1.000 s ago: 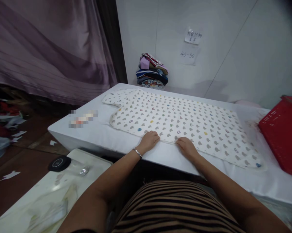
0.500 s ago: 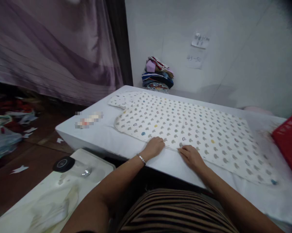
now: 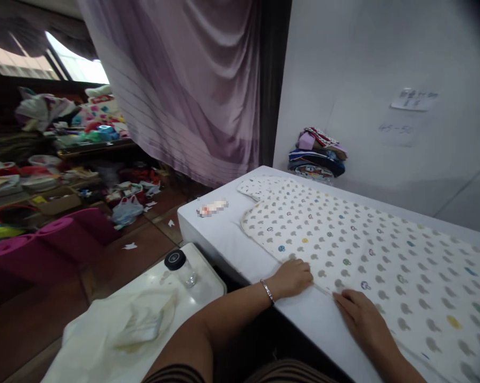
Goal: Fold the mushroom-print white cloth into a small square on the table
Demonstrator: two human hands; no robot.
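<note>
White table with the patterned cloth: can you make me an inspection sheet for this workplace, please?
Surface: long white cloth-covered table.
Job's things: cream fabric sheet with grey and coloured motifs, spread out on the table.
Clutter: small pixelated item on the table; clear jar with black lid on white side table.
Grip: left hand and right hand at the sheet's near edge; can't tell how tightly.
Cables: nothing seen.
Surroundings: purple curtain, stack of folded coloured fabrics, magenta rolls, white scraps on brown floor.
</note>
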